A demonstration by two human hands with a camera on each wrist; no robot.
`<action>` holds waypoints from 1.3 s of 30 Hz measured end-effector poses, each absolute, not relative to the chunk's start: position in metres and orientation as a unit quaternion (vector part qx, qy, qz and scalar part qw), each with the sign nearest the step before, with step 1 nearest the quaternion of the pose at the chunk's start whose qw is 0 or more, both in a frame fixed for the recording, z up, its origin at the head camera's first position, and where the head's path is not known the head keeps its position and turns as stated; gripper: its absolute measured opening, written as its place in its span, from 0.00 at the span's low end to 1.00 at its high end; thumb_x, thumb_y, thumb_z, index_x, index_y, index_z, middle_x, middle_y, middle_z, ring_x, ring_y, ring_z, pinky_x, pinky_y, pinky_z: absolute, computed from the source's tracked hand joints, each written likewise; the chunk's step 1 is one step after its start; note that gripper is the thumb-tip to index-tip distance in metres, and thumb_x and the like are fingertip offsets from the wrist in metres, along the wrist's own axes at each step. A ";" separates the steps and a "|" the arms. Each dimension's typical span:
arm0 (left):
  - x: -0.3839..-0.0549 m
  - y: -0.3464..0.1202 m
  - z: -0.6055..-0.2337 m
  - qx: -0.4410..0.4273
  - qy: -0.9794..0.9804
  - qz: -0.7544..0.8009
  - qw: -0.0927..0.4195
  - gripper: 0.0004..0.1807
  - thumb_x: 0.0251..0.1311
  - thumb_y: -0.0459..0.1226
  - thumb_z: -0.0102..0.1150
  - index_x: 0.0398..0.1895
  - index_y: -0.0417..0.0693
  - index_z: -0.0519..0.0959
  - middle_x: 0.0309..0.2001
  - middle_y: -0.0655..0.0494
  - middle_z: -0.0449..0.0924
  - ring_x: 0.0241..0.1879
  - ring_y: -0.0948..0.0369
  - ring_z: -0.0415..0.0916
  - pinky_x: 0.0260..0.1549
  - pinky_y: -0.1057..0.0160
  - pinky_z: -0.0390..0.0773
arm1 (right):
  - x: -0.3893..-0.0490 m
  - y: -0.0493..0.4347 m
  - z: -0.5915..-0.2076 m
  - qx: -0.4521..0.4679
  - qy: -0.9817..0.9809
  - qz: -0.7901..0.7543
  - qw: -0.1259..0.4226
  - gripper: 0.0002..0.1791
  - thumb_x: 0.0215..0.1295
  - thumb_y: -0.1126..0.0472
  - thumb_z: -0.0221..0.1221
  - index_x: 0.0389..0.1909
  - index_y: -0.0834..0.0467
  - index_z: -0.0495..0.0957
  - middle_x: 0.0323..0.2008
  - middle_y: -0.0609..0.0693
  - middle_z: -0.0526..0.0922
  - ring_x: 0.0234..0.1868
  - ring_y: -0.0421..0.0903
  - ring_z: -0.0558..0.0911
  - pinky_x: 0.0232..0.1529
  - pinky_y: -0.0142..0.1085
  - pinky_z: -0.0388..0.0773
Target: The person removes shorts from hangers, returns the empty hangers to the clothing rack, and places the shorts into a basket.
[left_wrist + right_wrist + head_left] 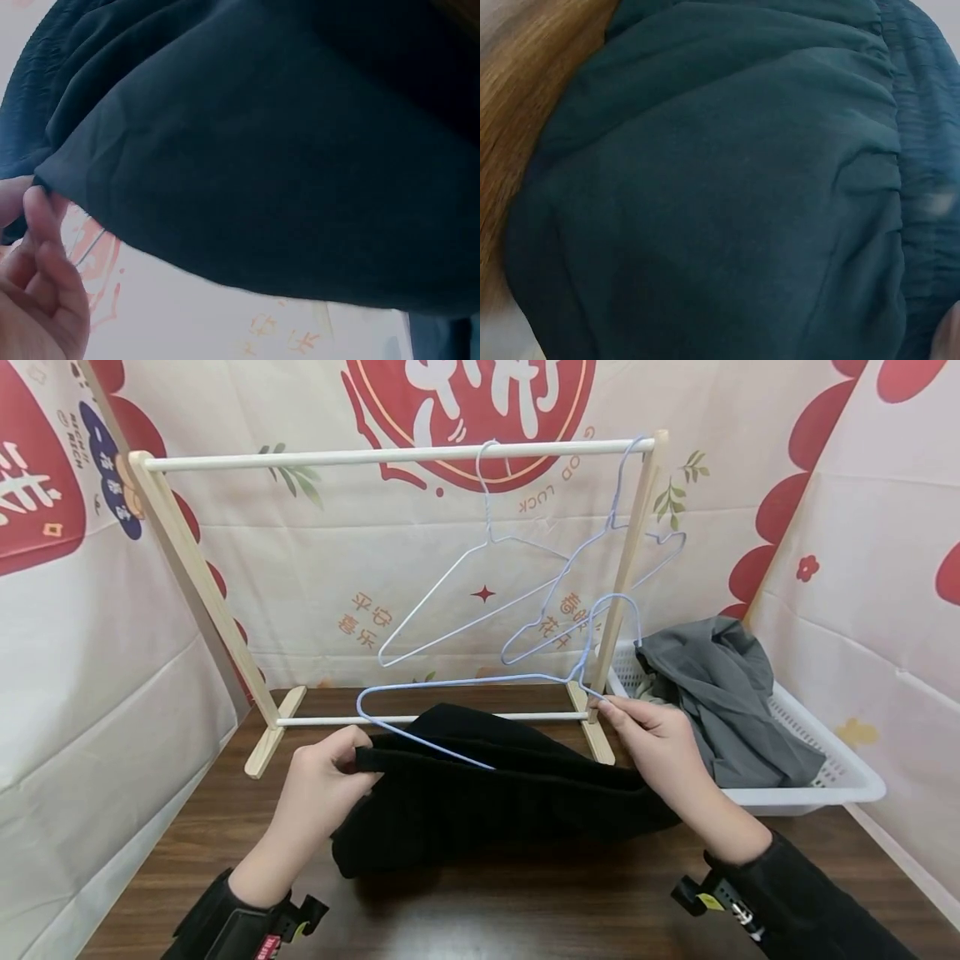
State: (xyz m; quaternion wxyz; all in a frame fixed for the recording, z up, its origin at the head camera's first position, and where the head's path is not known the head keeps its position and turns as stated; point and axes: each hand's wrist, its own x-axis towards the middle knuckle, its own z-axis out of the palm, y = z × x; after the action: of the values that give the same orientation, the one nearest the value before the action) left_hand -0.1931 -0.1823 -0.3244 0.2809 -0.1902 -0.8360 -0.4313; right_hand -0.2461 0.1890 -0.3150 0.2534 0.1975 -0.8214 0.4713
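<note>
A black garment (487,814) with a gathered elastic waistband (930,187) spreads between the two hands above the wooden table. My left hand (318,793) pinches its edge at the left; in the left wrist view the fingers (52,277) and thumb close on the cloth. A light-blue wire hanger (465,682) dips with its lower bar into the garment's opening, its hook pointing up. Thumb and fingers of my right hand (656,739) pinch this hanger at its right shoulder. Only a fingertip (946,334) shows at the lower right of the right wrist view.
Behind the hands stands a wooden rack (397,457). A pale wire hanger (431,597) and a bluish one (573,560) hang from its rail. At the right, a white plastic basket (847,785) holds grey cloth (712,693). Printed fabric walls (292,577) enclose the table.
</note>
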 end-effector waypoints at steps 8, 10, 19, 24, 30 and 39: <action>-0.194 -0.173 -0.319 -0.113 -0.855 -0.481 0.157 0.12 0.52 0.26 0.68 0.34 0.48 0.76 0.16 0.59 0.77 0.21 0.61 0.78 0.28 0.60 0.77 | -0.250 0.191 -0.316 0.214 -0.800 0.487 0.279 0.10 0.69 0.64 0.59 0.45 0.61 0.86 0.25 0.39 0.81 0.21 0.37 0.70 0.19 0.28 0.66; -0.196 -0.171 -0.319 -0.098 -0.851 -0.498 0.135 0.12 0.53 0.28 0.68 0.36 0.48 0.76 0.17 0.56 0.78 0.23 0.59 0.78 0.30 0.59 0.77 | -0.250 0.191 -0.316 0.219 -0.794 0.493 0.281 0.10 0.69 0.65 0.59 0.44 0.61 0.86 0.22 0.41 0.80 0.19 0.38 0.69 0.18 0.29 0.66; -0.200 -0.165 -0.320 -0.068 -0.848 -0.515 0.107 0.13 0.53 0.31 0.68 0.39 0.47 0.75 0.24 0.55 0.81 0.30 0.59 0.78 0.33 0.59 0.75 | -0.251 0.192 -0.311 0.260 -0.768 0.520 0.270 0.10 0.70 0.69 0.56 0.44 0.65 0.84 0.16 0.53 0.74 0.19 0.43 0.72 0.22 0.29 0.73; -0.201 -0.162 -0.320 -0.074 -0.846 -0.517 0.107 0.13 0.53 0.30 0.69 0.39 0.47 0.75 0.25 0.55 0.82 0.32 0.60 0.78 0.35 0.59 0.74 | -0.253 0.193 -0.309 0.293 -0.769 0.481 0.301 0.09 0.66 0.73 0.57 0.41 0.64 0.85 0.25 0.52 0.80 0.31 0.40 0.76 0.31 0.26 0.71; -0.201 -0.159 -0.321 -0.081 -0.845 -0.520 0.099 0.13 0.54 0.30 0.68 0.40 0.46 0.75 0.26 0.55 0.82 0.33 0.60 0.78 0.36 0.58 0.74 | -0.254 0.195 -0.307 0.313 -0.777 0.441 0.322 0.10 0.63 0.75 0.60 0.39 0.61 0.86 0.29 0.54 0.82 0.35 0.37 0.75 0.35 0.27 0.67; -0.203 -0.154 -0.320 -0.085 -0.849 -0.515 0.086 0.13 0.54 0.30 0.67 0.40 0.48 0.76 0.22 0.55 0.81 0.26 0.58 0.78 0.31 0.58 0.75 | -0.253 0.196 -0.305 0.297 -0.788 0.435 0.320 0.11 0.65 0.72 0.60 0.44 0.60 0.86 0.29 0.50 0.83 0.33 0.37 0.76 0.29 0.27 0.66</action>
State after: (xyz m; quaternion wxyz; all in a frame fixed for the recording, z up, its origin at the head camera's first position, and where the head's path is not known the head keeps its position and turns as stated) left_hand -0.2034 -0.1541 -0.3198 0.0864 -0.0853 -0.8488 -0.5146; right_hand -0.2525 0.1965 -0.3048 0.3202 0.2969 -0.7876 0.4347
